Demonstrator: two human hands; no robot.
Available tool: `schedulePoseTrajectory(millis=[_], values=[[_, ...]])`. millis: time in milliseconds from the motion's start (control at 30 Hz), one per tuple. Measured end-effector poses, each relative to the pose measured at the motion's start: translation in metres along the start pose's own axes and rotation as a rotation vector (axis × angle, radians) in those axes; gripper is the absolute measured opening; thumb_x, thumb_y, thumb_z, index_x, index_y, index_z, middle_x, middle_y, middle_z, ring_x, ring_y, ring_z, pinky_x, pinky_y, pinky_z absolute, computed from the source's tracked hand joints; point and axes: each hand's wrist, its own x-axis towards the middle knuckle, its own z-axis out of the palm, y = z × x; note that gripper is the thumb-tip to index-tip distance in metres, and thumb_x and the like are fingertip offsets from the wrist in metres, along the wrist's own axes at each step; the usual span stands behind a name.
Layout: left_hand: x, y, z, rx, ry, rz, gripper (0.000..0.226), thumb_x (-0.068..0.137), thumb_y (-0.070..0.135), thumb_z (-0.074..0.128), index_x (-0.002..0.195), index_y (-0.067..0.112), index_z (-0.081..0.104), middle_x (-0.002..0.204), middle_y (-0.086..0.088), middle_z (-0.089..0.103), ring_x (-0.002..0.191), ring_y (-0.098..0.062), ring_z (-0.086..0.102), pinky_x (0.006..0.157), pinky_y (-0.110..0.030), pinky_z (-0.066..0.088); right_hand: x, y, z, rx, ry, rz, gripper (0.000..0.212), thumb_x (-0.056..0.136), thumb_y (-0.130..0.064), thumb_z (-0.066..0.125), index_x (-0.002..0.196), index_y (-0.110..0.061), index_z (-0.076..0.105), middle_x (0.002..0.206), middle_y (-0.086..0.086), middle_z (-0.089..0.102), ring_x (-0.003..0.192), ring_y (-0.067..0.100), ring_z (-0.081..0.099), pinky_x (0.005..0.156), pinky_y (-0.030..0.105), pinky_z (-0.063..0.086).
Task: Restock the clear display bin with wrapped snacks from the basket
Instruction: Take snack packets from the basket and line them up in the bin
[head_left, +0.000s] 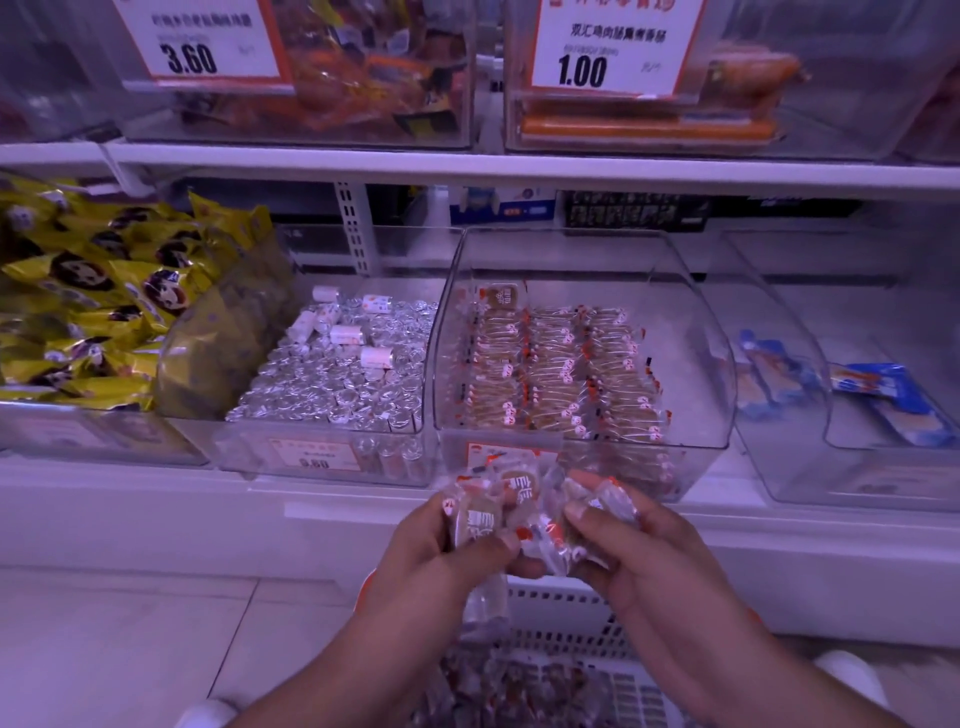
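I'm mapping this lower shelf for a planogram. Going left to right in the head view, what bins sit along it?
Yellow snack bags → silver-wrapped rolls bin → clear display bin of wrapped snacks → blue-packet bin.

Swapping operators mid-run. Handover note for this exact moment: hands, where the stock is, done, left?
Left hand and right hand each grip part of a bunch of wrapped snacks, held together in front of the clear display bin, above the basket.
Done: bin already holds neat rows of the same snacks across its left and middle; the right side looks bare.
Left: place the held bunch in the bin, likely on that bare side, then keep pulling from the basket, which still holds more wrapped pieces.
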Motion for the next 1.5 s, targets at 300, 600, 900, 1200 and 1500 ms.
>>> schedulePoseTrajectory(millis=[300,600,900,1200,1500], values=[[0.005,-0.009,0.0,0.181,-0.232,0.0,0.033,0.085,-0.005,0.069,0.115,0.007,0.065,0.106,-0.017,0.073,0.083,-0.023,0.068,0.073,-0.027,0.055,0.002,0.011,0.0,-0.164,0.167,0.037,0.036,0.081,0.002,0.073,0.111,-0.015,0.066,0.094,0.016,0.076,0.077,0.026,0.07,0.068,0.034,0.052],[0.021,0.001,-0.012,-0.339,0.056,-0.146,0.044,0.069,0.01,0.07,0.111,0.02,0.062,0.114,-0.009,0.073,0.08,-0.023,0.071,0.043,-0.024,0.049,0.01,0.0,-0.005,-0.091,0.222,-0.1,0.038,0.081,-0.002,0.074,0.114,-0.019,0.066,0.095,0.018,0.075,0.087,0.04,0.07,0.086,0.057,0.053],[0.013,-0.015,0.022,-0.403,0.111,-0.211,0.062,0.09,0.053,0.057,0.127,0.004,0.06,0.123,-0.029,0.063,0.11,-0.047,0.061,0.081,-0.045,0.045,-0.003,0.033,0.015,-0.658,0.184,-0.321,0.037,0.081,-0.009,0.077,0.108,-0.032,0.065,0.091,-0.025,0.072,0.079,-0.01,0.067,0.067,0.005,0.048],[0.015,-0.02,0.021,-0.415,0.323,-0.19,0.012,0.096,0.014,0.059,0.106,0.009,0.066,0.078,-0.01,0.072,0.058,-0.018,0.067,0.048,-0.028,0.051,-0.018,0.048,0.019,-0.912,-0.038,-0.447,0.06,0.092,-0.019,0.054,0.144,-0.043,0.036,0.14,-0.025,0.049,0.128,-0.013,0.044,0.107,0.01,0.034],[0.017,-0.02,0.009,-0.348,0.174,-0.143,0.05,0.069,0.047,0.077,0.104,0.014,0.066,0.08,-0.012,0.068,0.063,-0.022,0.065,0.052,-0.031,0.053,-0.007,0.024,0.011,-1.046,-0.406,-0.463,0.073,0.092,0.003,0.046,0.15,-0.037,0.028,0.157,-0.027,0.017,0.145,-0.01,0.011,0.117,0.012,0.016]])
